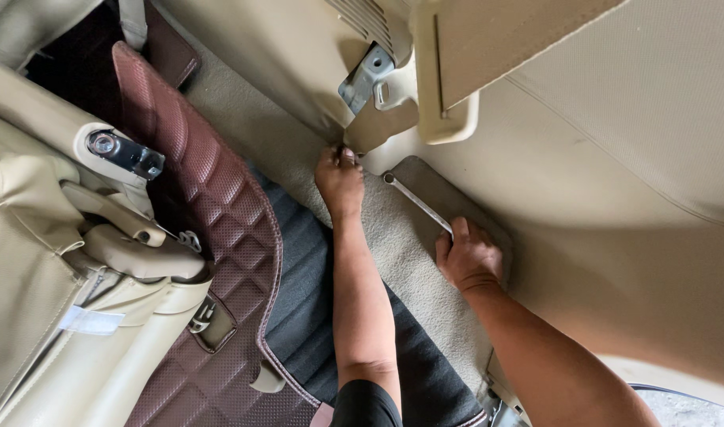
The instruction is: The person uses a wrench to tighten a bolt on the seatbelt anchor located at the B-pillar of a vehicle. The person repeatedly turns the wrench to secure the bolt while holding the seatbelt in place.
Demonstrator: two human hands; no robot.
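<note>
I look down into a car's footwell. My left hand (340, 178) reaches to the base of a beige seat bracket (381, 126), its fingers closed on something small there that I cannot make out. My right hand (466, 255) grips the handle end of a long metal wrench (415, 202), which lies flat on the beige carpet (401, 245) with its ring end pointing toward the bracket. A grey metal mounting plate (363, 77) sticks up just above the left hand.
A maroon quilted floor mat (211, 198) lies left of my arms over a dark ribbed mat (298, 300). A beige seat with a seat-belt buckle (124, 152) fills the left side. Beige trim panels (615, 142) rise on the right.
</note>
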